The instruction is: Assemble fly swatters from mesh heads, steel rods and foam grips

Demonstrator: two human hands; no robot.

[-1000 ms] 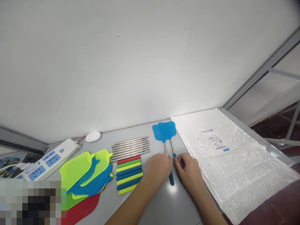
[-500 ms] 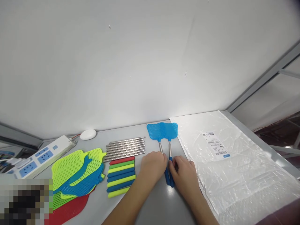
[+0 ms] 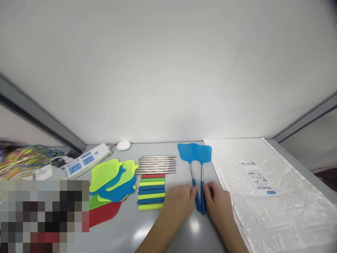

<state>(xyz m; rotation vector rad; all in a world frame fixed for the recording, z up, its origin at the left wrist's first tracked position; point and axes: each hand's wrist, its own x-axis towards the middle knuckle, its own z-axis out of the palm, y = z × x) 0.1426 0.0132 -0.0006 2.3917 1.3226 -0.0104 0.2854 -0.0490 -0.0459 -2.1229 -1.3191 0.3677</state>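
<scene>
Two blue fly swatters lie side by side on the grey table, their mesh heads overlapping at the back: the left fly swatter (image 3: 185,152) and the right fly swatter (image 3: 206,154). Each has a short metal shaft and a blue grip. My left hand (image 3: 180,200), slightly blurred, is closed with its fingertips at the left swatter's grip. On the other side, my right hand (image 3: 219,200) has curled fingers against the right swatter's grip. How firmly either hand holds cannot be seen. Beside my left hand lies a row of coloured handle grips (image 3: 151,192).
Metal rods (image 3: 158,164) lie behind the grips. Loose swatter heads (image 3: 105,174) in yellow, blue, green and red are piled at left. Behind them sit a power strip (image 3: 101,151) and a white oval object (image 3: 123,145). A white plastic package (image 3: 237,182) covers the right side.
The camera view has swung left, so everything appears farther right. My left hand has slid from the left swatter's metal shaft down beside its grip. The swatters' grips now lie slightly more apart.
</scene>
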